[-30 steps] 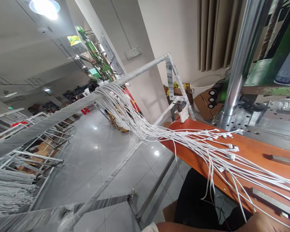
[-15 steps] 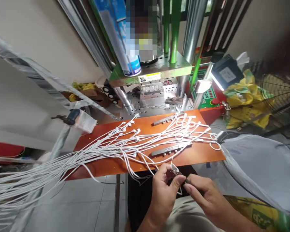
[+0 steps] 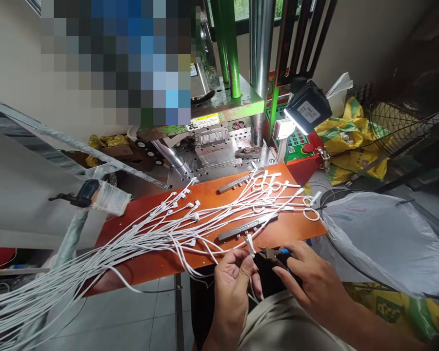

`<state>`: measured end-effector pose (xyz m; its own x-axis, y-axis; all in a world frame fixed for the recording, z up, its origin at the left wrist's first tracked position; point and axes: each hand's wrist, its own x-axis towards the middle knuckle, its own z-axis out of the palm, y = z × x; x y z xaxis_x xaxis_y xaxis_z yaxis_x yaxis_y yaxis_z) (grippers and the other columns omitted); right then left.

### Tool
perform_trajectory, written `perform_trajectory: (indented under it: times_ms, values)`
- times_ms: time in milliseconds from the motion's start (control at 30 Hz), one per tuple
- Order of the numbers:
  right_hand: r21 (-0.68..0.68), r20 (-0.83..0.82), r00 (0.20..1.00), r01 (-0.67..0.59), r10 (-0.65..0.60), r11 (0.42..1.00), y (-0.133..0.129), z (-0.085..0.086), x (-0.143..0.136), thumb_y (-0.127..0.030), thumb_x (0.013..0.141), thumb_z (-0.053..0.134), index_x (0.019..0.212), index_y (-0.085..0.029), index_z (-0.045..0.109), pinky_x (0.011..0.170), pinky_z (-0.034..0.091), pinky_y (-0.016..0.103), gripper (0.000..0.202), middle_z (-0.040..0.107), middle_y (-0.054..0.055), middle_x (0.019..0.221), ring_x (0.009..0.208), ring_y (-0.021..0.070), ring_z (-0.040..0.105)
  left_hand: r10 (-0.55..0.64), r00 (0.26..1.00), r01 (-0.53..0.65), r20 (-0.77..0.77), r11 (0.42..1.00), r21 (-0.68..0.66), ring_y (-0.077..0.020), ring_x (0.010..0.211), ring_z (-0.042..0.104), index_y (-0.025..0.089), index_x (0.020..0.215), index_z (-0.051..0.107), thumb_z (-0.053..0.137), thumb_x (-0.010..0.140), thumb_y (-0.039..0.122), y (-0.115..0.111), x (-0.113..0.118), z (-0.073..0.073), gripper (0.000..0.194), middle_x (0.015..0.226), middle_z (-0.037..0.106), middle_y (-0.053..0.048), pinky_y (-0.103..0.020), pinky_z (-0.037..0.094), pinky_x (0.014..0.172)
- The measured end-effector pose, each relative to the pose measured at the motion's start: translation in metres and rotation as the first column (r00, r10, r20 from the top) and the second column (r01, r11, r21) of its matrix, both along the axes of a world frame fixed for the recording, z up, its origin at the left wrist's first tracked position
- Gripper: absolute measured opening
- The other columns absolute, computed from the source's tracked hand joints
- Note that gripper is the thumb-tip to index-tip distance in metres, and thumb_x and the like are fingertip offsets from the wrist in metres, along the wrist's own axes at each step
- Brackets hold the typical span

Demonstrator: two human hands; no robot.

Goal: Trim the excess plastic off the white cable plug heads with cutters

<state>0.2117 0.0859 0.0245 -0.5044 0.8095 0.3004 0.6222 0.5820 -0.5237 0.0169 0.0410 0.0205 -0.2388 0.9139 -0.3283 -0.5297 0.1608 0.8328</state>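
My left hand point(image 3: 234, 278) pinches a white cable point(image 3: 250, 246) near its end, where a small white connector sticks up between thumb and finger. In my right hand point(image 3: 310, 268) is a pair of cutting pliers point(image 3: 272, 253) with blue on the handles. Their jaws point left and sit just right of the cable end, apart from it as far as I can see. Both hands are at the near edge of an orange-brown board point(image 3: 296, 229). Across the board runs a bundle of white cables point(image 3: 142, 243), with two grey metal bars point(image 3: 241, 230) among the ends.
Behind the board stands a press with a metal mould block point(image 3: 212, 144) and green posts. A lit work lamp point(image 3: 307, 109) hangs at the right, above a red control box. A white bag-lined bin point(image 3: 384, 239) is right of the board; a clamp point(image 3: 89, 192) is at the left.
My hands have moved apart. The pliers now show clearly in my right hand, drawn off the cable end. The view has shifted to the right.
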Motion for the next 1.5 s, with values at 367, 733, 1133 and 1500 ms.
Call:
perform_trajectory:
  times_ms: [367,733,1133,1500]
  values:
    - [0.096,0.034,0.999,0.001,-0.004,0.995,-0.003,-0.006,-0.012,-0.032,0.114,0.055,0.078,-0.022,0.061,0.078,0.054,0.034,0.038,0.073,0.013,0.111,0.095,0.0247,0.068,0.036,0.978,-0.034,-0.204,0.999,0.016,-0.0045,0.042,0.054,0.017,0.094,0.066,0.089,0.092,0.054,-0.009,0.013,-0.007,0.044,0.069,0.067,0.002,-0.013,0.037,0.04]
    - [-0.26,0.025,0.999,-0.025,0.032,0.965,-0.005,-0.005,-0.014,-0.04,0.116,0.055,0.078,-0.022,0.07,0.07,0.05,0.032,0.044,0.073,0.007,0.095,0.083,0.0213,0.07,0.064,0.885,-0.056,-0.46,0.998,0.033,-0.0068,0.046,0.05,0.018,0.088,0.07,0.08,0.1,0.055,-0.01,0.01,-0.004,0.041,0.068,0.066,0.001,-0.017,0.04,0.046]
    - [0.03,-0.047,0.999,-0.023,0.024,0.999,0.001,-0.005,-0.007,-0.042,0.12,0.046,0.071,-0.021,0.057,0.064,0.037,0.032,0.054,0.065,0.004,0.078,0.069,0.0166,0.058,-0.047,0.999,0.048,0.024,0.998,-0.038,-0.0028,0.048,0.03,0.017,0.081,0.062,0.096,0.086,0.051,0.001,0.002,0.006,0.048,0.064,0.046,0.008,-0.013,0.027,0.044]
    - [0.207,0.029,0.999,-0.04,0.034,0.978,0.0,0.013,0.02,-0.042,0.115,0.058,0.077,-0.022,0.063,0.068,0.039,0.034,0.043,0.075,0.009,0.094,0.081,0.0212,0.063,-0.244,0.762,0.316,0.6,0.948,-0.017,-0.0002,0.036,0.002,0.022,0.082,0.054,0.09,0.092,0.049,-0.02,0.008,0.021,0.046,0.056,0.027,0.015,-0.013,0.02,0.032]
